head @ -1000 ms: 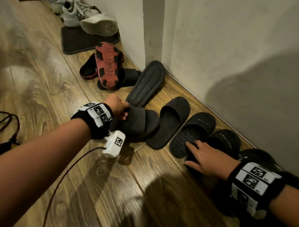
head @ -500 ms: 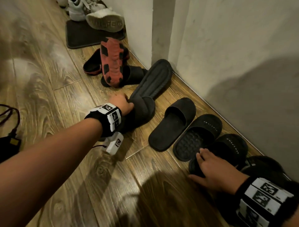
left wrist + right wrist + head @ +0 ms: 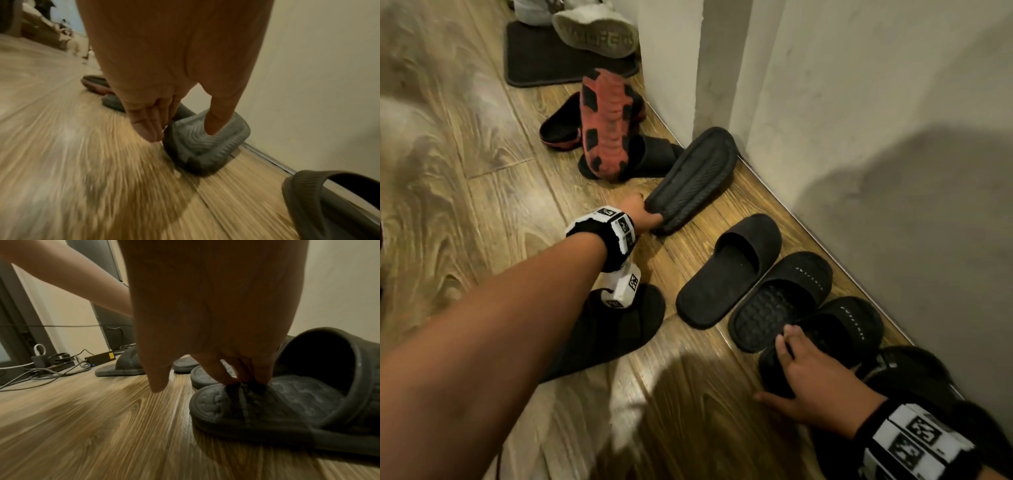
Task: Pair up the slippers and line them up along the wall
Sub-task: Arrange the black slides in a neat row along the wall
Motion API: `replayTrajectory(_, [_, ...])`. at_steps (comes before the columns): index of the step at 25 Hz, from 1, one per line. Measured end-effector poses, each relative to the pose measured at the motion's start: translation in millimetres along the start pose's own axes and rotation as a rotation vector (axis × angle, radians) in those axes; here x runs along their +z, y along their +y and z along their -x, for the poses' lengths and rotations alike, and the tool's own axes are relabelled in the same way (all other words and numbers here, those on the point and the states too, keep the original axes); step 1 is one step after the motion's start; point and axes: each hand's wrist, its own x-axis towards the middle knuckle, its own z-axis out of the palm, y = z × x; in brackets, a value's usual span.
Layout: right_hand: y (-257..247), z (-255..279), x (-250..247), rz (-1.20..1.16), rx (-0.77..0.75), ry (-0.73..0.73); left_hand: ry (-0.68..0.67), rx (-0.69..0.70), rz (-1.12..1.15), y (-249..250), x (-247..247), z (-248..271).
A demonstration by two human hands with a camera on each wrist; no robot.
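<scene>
Left hand (image 3: 637,216) fingers clamped on near end of the upturned slipper (image 3: 693,178), sole up on the floor, long axis angled toward the wall (image 3: 859,120); right hand (image 3: 813,387) fingers spread, pressing a lined-up slipper (image 3: 835,329).

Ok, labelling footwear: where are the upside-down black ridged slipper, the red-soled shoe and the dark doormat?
Upside-down black ridged slipper (image 3: 693,180), head view, mid-sole.
Red-soled shoe (image 3: 604,125), head view, sole.
Dark doormat (image 3: 534,65), head view, bare middle.

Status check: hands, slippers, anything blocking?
Left hand grips upside-down black ribbed slipper. Right hand presses black textured slipper. Red-soled shoe piled beyond.
</scene>
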Motion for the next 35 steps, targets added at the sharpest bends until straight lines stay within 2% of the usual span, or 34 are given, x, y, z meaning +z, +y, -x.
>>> replayTrajectory(3, [0.3,-0.2,-4.2,-0.006,0.001,0.001,0.029,-0.080,0.117,-5.0,15.7,-4.0])
replayTrajectory(5, [1.3,-0.3,-4.7,-0.009,0.004,-0.016,0.038,-0.072,0.195,-3.4,17.8,-6.4])
replayTrajectory(8, [1.4,-0.4,-3.0,-0.007,0.007,-0.035,-0.083,-0.070,0.217,-0.9,17.8,-5.9])
replayTrajectory(10, [0.8,-0.1,-3.2,-0.009,0.008,-0.036,-0.115,-0.060,0.181,1.5,24.9,-2.1])
replayTrajectory(14, [-0.8,1.4,-6.3,-0.007,0.010,-0.030,-0.013,0.055,0.105,19.2,31.3,8.7])
replayTrajectory(16, [-1.0,0.5,-6.8,-0.009,0.012,-0.038,0.092,0.238,-0.047,24.0,22.9,12.8])
replayTrajectory(18, [0.4,-0.3,-6.2,-0.010,0.005,-0.048,0.168,0.408,-0.407,22.0,19.2,21.2])
replayTrajectory(19, [1.0,-0.5,-5.9,-0.009,-0.002,-0.049,0.188,0.446,-0.606,19.1,21.3,28.7])
replayTrajectory(21, [2.5,-0.3,-6.3,-0.013,-0.013,-0.047,0.124,0.436,-0.878,11.8,31.2,43.2])
replayTrajectory(23, [3.8,0.6,-6.6,-0.024,-0.021,-0.051,-0.048,0.402,-0.944,2.1,40.4,52.6])
replayTrajectory(25, [5.0,1.3,-6.1,-0.029,-0.028,-0.055,-0.186,0.410,-0.912,-4.2,43.1,54.7])
replayTrajectory(26, [5.6,1.1,-5.4,-0.031,-0.031,-0.055,-0.199,0.416,-0.883,-4.6,42.0,54.4])
replayTrajectory(29, [7.2,0.4,-3.6,-0.023,-0.037,-0.050,-0.128,0.432,-0.779,2.0,41.2,52.7])
replayTrajectory(35, [8.0,-0.1,-2.0,-0.039,-0.042,-0.045,-0.127,0.388,-0.518,34.6,66.2,42.5])
